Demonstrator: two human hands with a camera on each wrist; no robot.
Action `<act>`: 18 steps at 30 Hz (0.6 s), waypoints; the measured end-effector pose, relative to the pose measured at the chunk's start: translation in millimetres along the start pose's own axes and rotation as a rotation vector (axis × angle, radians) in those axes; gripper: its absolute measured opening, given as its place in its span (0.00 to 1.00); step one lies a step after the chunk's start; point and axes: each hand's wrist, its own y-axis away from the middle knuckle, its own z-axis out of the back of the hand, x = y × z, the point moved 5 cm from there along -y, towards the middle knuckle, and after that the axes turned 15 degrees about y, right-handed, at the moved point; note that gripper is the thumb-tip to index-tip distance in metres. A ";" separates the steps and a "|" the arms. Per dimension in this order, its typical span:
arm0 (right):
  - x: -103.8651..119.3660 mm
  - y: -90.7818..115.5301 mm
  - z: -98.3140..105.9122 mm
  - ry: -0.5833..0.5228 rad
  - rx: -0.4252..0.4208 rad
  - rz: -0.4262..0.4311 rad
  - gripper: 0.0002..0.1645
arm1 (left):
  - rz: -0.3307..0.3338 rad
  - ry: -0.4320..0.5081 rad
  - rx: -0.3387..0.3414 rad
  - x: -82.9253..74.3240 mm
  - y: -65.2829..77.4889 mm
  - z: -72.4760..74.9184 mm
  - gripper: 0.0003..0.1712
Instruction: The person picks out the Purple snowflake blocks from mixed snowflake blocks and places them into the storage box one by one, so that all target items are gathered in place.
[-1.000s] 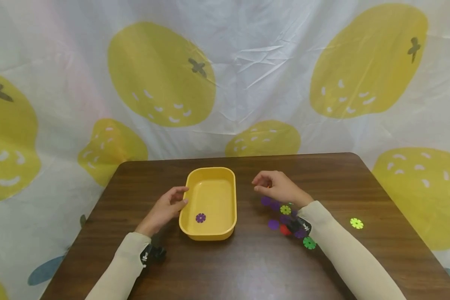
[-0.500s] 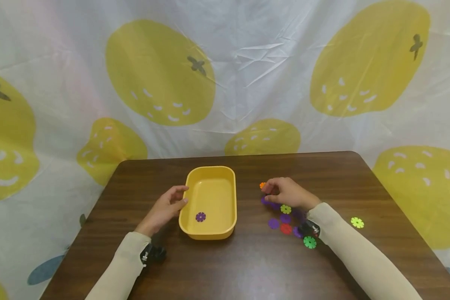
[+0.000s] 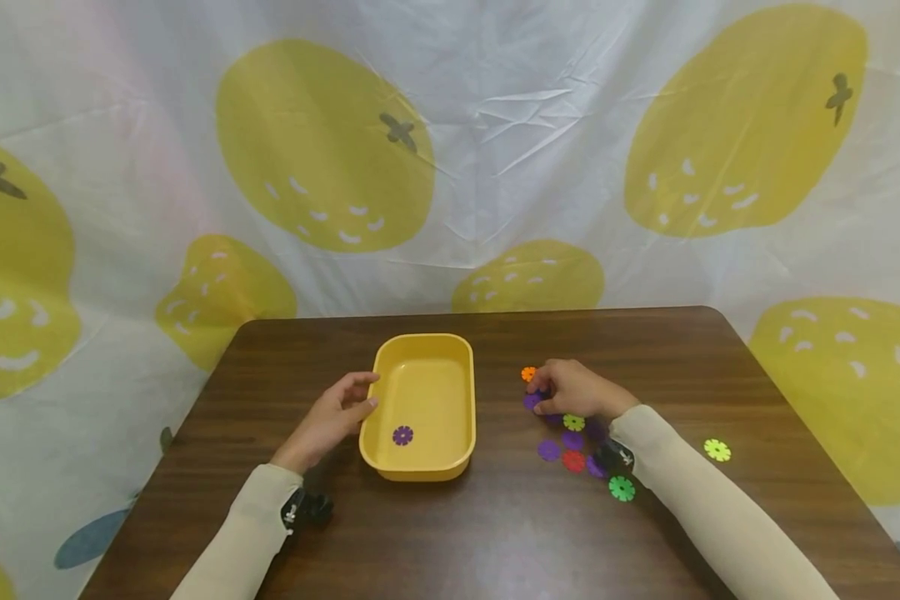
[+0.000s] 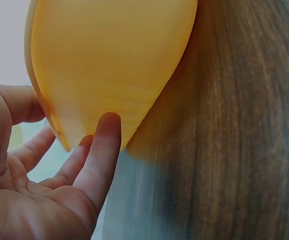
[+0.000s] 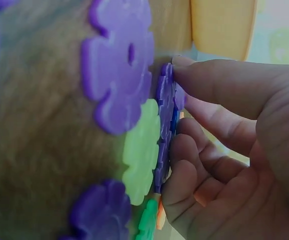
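A yellow plastic basin (image 3: 461,467) stands left of the table's middle, with a purple snowflake disc (image 3: 402,436) lying in it. My left hand (image 3: 333,421) touches the basin's left side, its fingers extended against the outer wall in the left wrist view. Over a cluster of snowflake discs, my right hand (image 3: 581,390) is lowered with bent fingers. Its thumb and fingertips meet the purple discs (image 5: 165,95) at table level in the right wrist view; whether they pinch one is unclear. An orange disc (image 3: 528,374) lies just beyond the fingertips.
Around the right hand lie a yellow-green disc (image 3: 573,422), a red disc (image 3: 573,461), a green disc (image 3: 622,488) and several purple ones. Another yellow-green disc (image 3: 717,450) lies apart at the right. A lemon-print curtain (image 3: 450,167) hangs behind the wooden table (image 3: 465,550).
My right hand has come down toward the near right onto the discs, and the orange disc now shows on the table beside it. The left hand and basin have stayed put.
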 end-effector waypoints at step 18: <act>4.8 -2.4 10.1 -0.150 -0.074 -0.009 0.06 | 0.018 -0.005 -0.006 -1.2 0.8 0.6 0.29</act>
